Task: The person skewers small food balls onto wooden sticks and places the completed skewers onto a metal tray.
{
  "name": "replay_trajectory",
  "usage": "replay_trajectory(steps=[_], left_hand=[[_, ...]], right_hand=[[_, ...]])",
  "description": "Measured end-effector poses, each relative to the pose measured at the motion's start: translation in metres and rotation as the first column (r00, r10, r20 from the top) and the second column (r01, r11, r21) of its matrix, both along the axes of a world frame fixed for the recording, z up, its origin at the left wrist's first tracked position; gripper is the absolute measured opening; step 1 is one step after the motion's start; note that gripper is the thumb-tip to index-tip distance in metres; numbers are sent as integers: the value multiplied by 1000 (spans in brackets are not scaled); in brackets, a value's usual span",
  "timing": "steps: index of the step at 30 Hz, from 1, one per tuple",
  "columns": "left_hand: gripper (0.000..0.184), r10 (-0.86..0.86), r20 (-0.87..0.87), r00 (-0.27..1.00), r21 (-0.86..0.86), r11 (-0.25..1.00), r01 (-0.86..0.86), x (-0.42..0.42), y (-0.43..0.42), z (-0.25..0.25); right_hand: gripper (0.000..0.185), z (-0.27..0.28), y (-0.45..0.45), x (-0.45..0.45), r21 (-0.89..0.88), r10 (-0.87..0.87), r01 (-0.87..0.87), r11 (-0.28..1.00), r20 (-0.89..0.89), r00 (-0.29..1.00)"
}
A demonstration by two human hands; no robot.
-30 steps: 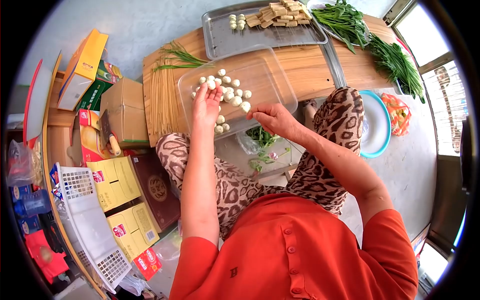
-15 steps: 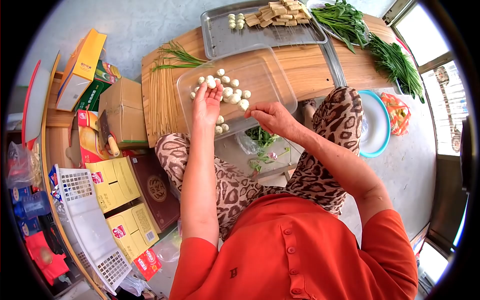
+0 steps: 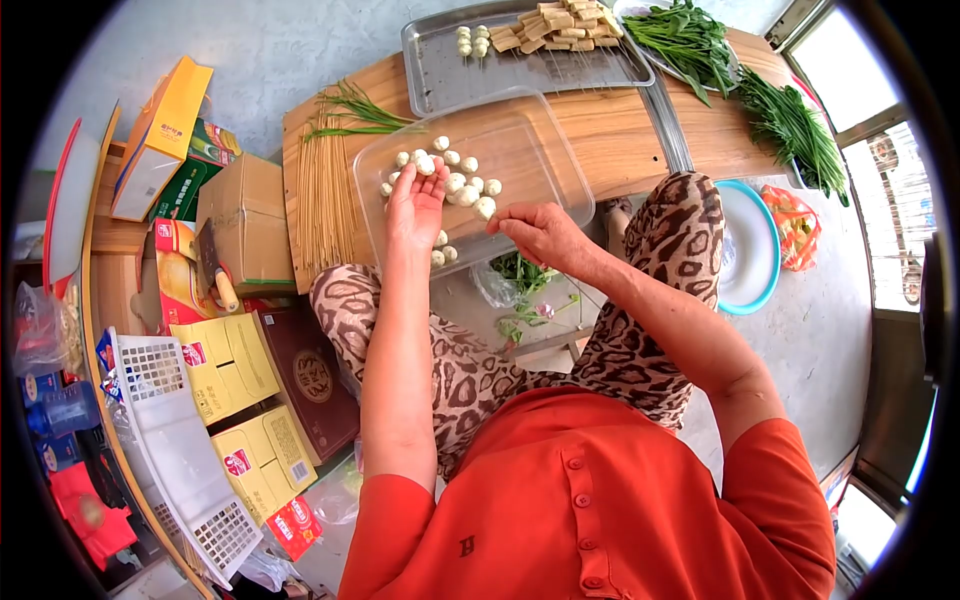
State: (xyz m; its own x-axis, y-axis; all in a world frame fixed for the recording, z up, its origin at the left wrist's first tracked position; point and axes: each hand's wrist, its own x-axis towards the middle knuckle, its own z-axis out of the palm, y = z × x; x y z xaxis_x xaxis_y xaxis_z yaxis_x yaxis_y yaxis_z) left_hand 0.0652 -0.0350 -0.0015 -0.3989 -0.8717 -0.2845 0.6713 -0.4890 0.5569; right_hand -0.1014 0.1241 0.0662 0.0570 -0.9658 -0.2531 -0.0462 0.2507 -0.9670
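Observation:
Over the clear plastic tray (image 3: 540,150) my left hand (image 3: 415,205) is closed, its fingertips round a pale ball (image 3: 425,165). My right hand (image 3: 540,232) is pinched at the tray's near right side, beside a row of pale balls (image 3: 466,195) that ends at its fingertips. A thin skewer may be in that pinch, but it is too small to make out. Several loose pale balls (image 3: 441,143) lie in the tray round my left hand. Thin wooden skewers (image 3: 325,205) lie on the table left of the tray.
A metal tray (image 3: 440,85) at the back bears skewered balls and tan rolls (image 3: 560,28). Leafy greens (image 3: 685,42) and long green stalks (image 3: 795,125) lie at the right. Below are a blue-rimmed basin (image 3: 765,250) and, at left, cartons (image 3: 250,220) and a white basket (image 3: 180,450).
The ball in my left hand has shifted very slightly right. My right hand and the row of balls have moved slightly left; both hands keep their closed poses.

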Motion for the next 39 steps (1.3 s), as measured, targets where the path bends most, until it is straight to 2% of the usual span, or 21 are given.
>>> replay_trajectory(steps=[18, 32, 39], left_hand=[[22, -26, -56, 998, 34, 999, 28, -2, 1, -4], [22, 17, -24, 1000, 65, 998, -16, -10, 9, 3], [22, -1, -17, 1000, 24, 1000, 2, -12, 11, 3]], right_hand=[[21, -7, 0, 5, -25, -43, 42, 999, -39, 998], [23, -6, -3, 10, -105, -86, 65, 992, -213, 973], [23, -10, -5, 11, -118, -101, 76, 990, -231, 968]])
